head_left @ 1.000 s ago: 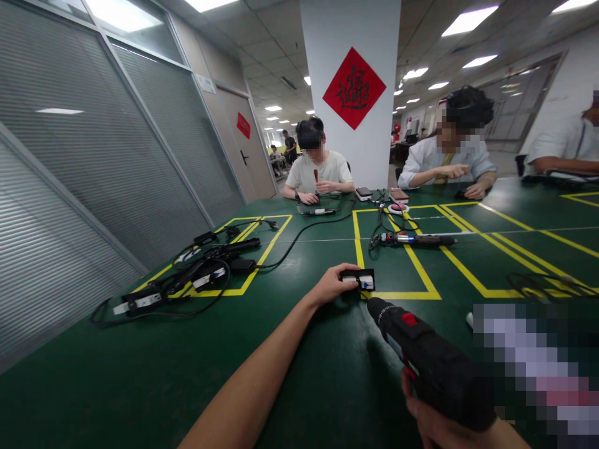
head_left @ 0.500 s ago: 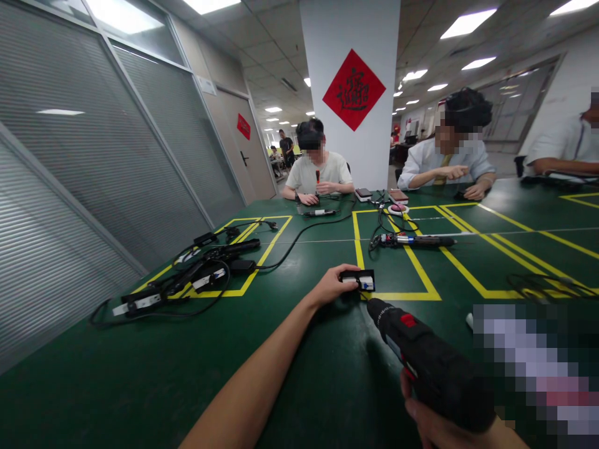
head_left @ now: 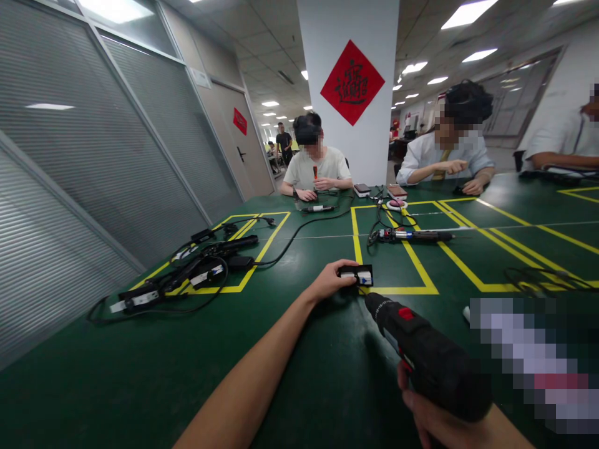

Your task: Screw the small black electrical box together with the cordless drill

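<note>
I see black cabled gear (head_left: 188, 272) far left of power drill (head_left: 433, 352). Left hand (head_left: 329, 280), fingers clamped on small black-and-white part (head_left: 365, 277), just beyond drill's chuck. Right hand (head_left: 433, 413) beneath drill's body, fingers wrapped around its grip.

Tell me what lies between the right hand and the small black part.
In the head view, the drill lies there, held in the right hand, its front toward the small black part.
</note>
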The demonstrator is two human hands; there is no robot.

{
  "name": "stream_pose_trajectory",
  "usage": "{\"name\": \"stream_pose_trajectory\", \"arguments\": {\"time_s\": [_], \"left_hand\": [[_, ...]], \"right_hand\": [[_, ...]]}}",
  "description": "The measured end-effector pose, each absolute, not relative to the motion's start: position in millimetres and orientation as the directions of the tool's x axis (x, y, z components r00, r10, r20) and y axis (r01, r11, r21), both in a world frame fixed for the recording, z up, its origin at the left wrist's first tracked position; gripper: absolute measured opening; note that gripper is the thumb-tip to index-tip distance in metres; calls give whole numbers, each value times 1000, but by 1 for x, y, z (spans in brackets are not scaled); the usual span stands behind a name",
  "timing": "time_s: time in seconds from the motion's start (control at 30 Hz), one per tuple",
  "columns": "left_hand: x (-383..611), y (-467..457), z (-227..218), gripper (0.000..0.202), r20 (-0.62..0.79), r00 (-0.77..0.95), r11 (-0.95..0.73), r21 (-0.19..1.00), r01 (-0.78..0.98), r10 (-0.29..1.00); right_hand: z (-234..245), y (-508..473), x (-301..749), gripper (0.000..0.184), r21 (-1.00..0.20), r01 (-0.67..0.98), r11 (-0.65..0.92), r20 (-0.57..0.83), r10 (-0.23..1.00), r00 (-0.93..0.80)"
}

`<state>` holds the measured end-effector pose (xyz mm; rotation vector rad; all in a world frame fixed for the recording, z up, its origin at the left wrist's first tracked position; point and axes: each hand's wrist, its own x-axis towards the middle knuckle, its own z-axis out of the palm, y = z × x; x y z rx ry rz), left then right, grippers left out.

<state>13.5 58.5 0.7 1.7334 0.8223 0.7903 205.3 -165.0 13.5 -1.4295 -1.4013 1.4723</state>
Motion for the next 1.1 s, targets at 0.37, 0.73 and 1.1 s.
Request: {"name": "stream_pose_trajectory", "arguments": {"time_s": [0.37, 0.73, 1.1], "left_hand": [[14, 58, 1, 47, 120, 548, -227, 965, 131, 828], [15, 56, 3, 47, 102, 544, -197, 973, 119, 833], [15, 56, 3, 48, 102, 540, -193, 974, 115, 836]], "right_hand": [[1, -165, 207, 17, -954, 223, -199, -240, 955, -176], [5, -166, 210, 14, -968, 168, -184, -221, 947, -232], [-23, -161, 209, 5, -939, 230, -257, -301, 936, -182]]}}
